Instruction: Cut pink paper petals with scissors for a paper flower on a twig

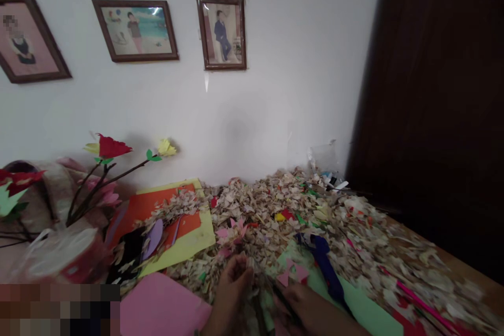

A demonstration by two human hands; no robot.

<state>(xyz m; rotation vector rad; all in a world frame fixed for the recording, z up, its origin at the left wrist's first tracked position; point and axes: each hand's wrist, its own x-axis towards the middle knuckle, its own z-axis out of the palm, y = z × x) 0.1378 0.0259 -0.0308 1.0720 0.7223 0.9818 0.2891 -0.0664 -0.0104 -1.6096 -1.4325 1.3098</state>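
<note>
Both of my hands sit at the bottom middle of the view, over a table heaped with paper scraps [315, 210]. My left hand [230, 294] is curled, its fingertips pinched together at something small that I cannot make out, just below a pink paper flower [232, 233]. My right hand [305, 310] lies lower, fingers closed around a thin dark stick-like thing, beside small pink paper pieces [293, 273] on a green sheet [362, 307]. Motion blur hides the fine detail of the fingers.
Orange and yellow sheets [189, 231] lie at the left, and a pink sheet [161, 307] in front. Paper flowers on dark stems [110, 149] rise at the far left beside a blurred red and white container [66, 257]. A blue strip [326, 268] crosses the green sheet. Framed pictures hang on the white wall.
</note>
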